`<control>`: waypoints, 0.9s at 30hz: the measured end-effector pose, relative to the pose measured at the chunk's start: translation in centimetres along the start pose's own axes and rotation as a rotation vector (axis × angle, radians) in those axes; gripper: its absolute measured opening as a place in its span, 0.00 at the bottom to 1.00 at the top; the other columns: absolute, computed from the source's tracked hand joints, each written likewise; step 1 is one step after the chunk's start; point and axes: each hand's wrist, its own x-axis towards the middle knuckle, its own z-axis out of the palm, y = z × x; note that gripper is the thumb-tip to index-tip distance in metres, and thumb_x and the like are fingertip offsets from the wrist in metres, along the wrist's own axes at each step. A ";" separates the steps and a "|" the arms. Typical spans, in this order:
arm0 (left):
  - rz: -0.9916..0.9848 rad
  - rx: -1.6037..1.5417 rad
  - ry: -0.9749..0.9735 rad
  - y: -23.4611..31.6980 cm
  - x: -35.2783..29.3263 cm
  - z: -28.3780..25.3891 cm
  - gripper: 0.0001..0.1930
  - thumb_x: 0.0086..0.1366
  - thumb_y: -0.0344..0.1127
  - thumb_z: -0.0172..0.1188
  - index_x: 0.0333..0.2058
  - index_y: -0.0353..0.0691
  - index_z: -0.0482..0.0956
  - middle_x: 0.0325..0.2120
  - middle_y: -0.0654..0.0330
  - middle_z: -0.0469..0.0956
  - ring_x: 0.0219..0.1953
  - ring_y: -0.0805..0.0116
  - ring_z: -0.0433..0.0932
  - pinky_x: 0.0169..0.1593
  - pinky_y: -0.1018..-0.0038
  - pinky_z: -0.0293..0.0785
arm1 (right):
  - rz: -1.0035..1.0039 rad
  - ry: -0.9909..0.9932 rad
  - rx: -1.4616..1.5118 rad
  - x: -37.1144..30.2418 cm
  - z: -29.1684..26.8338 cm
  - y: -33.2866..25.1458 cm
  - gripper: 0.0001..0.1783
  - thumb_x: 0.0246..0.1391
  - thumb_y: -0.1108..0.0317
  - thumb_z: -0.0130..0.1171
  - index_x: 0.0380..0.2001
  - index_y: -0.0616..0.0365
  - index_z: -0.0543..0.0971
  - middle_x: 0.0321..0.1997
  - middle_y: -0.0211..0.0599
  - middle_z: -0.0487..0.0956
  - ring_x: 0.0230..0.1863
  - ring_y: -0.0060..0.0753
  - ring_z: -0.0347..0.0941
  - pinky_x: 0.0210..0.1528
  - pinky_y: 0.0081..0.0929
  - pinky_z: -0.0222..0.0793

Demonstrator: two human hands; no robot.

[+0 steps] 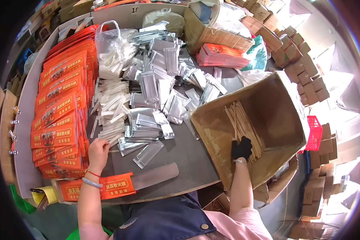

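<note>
My left hand (99, 153) is closed, its fingertips pinched at the near edge of a pile of thin white paper packets (113, 105). Whatever lies between those fingertips is too small to make out. Just below the wrist, a red and orange printed sleeve (117, 185) sits over a flat, greyish strip (158, 176) at the table's front edge. My right hand (241, 149), in a black glove, reaches into a tilted cardboard box (208, 132). Its fingers are closed around some of the wooden chopsticks (241, 120) lying there; the fingertips are partly hidden.
Overlapping stacks of red printed sleeves (56, 104) line the left side. Silvery flat packets (150, 86) cover the middle of the table (188, 160). Behind them are a clear plastic bag (108, 44) and another cardboard box (224, 36). A pink-red basket (315, 133) stands at the right.
</note>
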 end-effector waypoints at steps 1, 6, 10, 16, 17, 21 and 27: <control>-0.017 -0.053 -0.032 0.4 0.1 -0.5 0.03 0.53 0.24 0.64 0.27 0.35 0.78 0.25 0.51 0.76 0.31 0.49 0.76 0.35 0.59 0.72 | 0.019 -0.098 -0.065 0.1 0.3 0.5 0.23 0.54 0.59 0.61 0.49 0.59 0.72 0.49 0.49 0.72 0.54 0.53 0.68 0.55 0.48 0.65; 0.106 0.031 0.109 3.7 -0.4 -0.8 0.03 0.56 0.25 0.61 0.30 0.34 0.76 0.24 0.49 0.75 0.28 0.48 0.76 0.33 0.61 0.71 | -0.099 -0.007 -0.125 -1.0 2.8 1.1 0.13 0.57 0.66 0.56 0.44 0.59 0.72 0.45 0.47 0.72 0.50 0.52 0.70 0.50 0.49 0.69; 0.065 -0.259 -0.037 9.8 -0.7 1.0 0.03 0.60 0.27 0.58 0.29 0.34 0.75 0.26 0.48 0.76 0.30 0.45 0.76 0.33 0.58 0.71 | -0.043 -0.055 -0.178 -1.0 1.8 -0.2 0.13 0.58 0.67 0.55 0.44 0.61 0.71 0.46 0.48 0.72 0.49 0.51 0.71 0.47 0.44 0.73; -0.231 -0.626 -0.190 15.3 0.2 7.7 0.06 0.62 0.30 0.60 0.31 0.33 0.77 0.24 0.54 0.79 0.24 0.63 0.77 0.31 0.68 0.72 | -0.071 -0.018 -0.253 -1.2 2.4 0.1 0.11 0.57 0.67 0.56 0.41 0.60 0.72 0.43 0.47 0.73 0.48 0.49 0.72 0.45 0.43 0.73; -0.347 -0.773 -0.164 15.9 0.8 9.1 0.07 0.63 0.31 0.60 0.31 0.32 0.77 0.23 0.56 0.79 0.25 0.66 0.77 0.31 0.69 0.72 | -0.090 -0.013 -0.275 -1.3 2.3 -0.2 0.11 0.56 0.67 0.56 0.40 0.59 0.72 0.42 0.46 0.73 0.48 0.49 0.72 0.44 0.42 0.73; -0.297 -0.597 -0.017 17.2 2.6 12.6 0.06 0.62 0.31 0.60 0.31 0.34 0.77 0.24 0.51 0.80 0.26 0.55 0.79 0.33 0.64 0.73 | -0.050 -0.140 -0.227 -2.2 1.4 -1.0 0.11 0.57 0.67 0.51 0.42 0.58 0.71 0.43 0.47 0.72 0.47 0.52 0.72 0.47 0.44 0.73; -0.082 -0.645 -0.090 15.9 2.2 9.6 0.03 0.62 0.27 0.58 0.33 0.34 0.75 0.26 0.50 0.79 0.28 0.52 0.79 0.34 0.65 0.74 | -0.064 0.382 0.079 -2.2 5.2 2.2 0.10 0.64 0.66 0.46 0.40 0.62 0.71 0.40 0.48 0.75 0.43 0.49 0.74 0.47 0.38 0.71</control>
